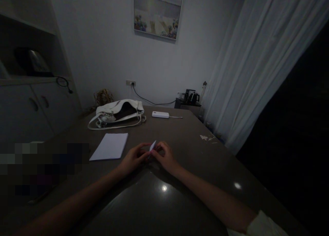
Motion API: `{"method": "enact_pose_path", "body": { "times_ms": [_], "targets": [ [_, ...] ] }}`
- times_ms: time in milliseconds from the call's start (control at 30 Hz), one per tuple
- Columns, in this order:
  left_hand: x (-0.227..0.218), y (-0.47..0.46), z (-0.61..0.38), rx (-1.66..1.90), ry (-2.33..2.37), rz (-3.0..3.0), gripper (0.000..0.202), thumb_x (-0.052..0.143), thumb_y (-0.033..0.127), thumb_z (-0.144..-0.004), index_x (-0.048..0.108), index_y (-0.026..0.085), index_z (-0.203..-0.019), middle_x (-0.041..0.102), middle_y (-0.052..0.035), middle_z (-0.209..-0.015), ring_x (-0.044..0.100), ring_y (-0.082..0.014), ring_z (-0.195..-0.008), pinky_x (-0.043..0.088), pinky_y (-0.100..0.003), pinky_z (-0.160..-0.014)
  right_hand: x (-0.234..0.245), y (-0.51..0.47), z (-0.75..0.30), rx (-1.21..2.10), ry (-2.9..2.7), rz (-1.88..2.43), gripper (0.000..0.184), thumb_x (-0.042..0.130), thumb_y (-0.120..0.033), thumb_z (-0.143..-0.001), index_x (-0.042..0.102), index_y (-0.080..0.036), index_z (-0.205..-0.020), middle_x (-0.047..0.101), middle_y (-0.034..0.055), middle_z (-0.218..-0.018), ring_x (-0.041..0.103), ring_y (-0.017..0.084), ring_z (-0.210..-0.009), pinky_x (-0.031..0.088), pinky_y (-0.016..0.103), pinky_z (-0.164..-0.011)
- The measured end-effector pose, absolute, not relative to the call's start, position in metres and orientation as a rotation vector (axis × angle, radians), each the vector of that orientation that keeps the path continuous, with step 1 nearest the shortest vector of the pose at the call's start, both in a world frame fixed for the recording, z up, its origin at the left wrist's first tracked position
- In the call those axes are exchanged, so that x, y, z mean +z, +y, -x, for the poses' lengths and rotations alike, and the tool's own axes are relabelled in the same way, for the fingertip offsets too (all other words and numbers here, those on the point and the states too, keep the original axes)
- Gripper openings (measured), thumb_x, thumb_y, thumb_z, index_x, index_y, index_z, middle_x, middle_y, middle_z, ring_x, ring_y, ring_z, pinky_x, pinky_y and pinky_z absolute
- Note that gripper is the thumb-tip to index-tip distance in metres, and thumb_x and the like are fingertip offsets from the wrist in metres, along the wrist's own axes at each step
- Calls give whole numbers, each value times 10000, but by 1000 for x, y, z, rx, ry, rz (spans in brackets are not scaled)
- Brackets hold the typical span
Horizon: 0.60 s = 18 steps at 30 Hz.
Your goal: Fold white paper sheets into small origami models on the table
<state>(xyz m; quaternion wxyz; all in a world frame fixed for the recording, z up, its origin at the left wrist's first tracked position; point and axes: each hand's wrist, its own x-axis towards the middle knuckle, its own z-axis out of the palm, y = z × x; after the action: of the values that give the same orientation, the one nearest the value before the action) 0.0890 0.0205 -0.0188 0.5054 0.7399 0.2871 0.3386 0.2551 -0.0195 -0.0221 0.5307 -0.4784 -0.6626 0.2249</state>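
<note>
Between my two hands is a small piece of folded white paper [153, 146], tilted upward just above the table. My left hand [134, 157] pinches it from the left, with thumb and fingers closed. From the other side, my right hand [166, 156] grips it, its fingers curled. The paper's lower part is hidden behind the fingertips. A stack of white paper sheets [110, 146] lies flat to the left of my left hand.
Toward the back of the dark table [195, 181] sits a white handbag [119, 107] with its strap forward. A white power bank [160, 114] with a short cable lies right of it. Paper scraps [206, 137] lie near the right edge, by a white curtain [246, 64].
</note>
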Motion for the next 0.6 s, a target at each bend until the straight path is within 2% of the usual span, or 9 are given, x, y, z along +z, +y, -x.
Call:
{"method": "enact_pose_path", "body": {
  "times_ms": [200,600],
  "targets": [
    [-18,19,-90,810,674,-1796,444,561,381,-797,508,133,-1161,617,-4,-671,568,-154,-602,428,-235,-554,-21,-20,-256,600,-1606,1156,150,593,-320,-783,576,-175,-820,588,23,-798,581,146,-717,461,243,-597],
    [-17,19,-91,821,670,-1810,436,555,383,-804,511,134,-1160,592,13,-633,552,-144,-583,418,-229,-555,-24,-20,-255,699,-1587,1159,170,560,-337,-803,521,-182,-861,598,34,-843,592,151,-724,467,234,-552]
  ]
}}
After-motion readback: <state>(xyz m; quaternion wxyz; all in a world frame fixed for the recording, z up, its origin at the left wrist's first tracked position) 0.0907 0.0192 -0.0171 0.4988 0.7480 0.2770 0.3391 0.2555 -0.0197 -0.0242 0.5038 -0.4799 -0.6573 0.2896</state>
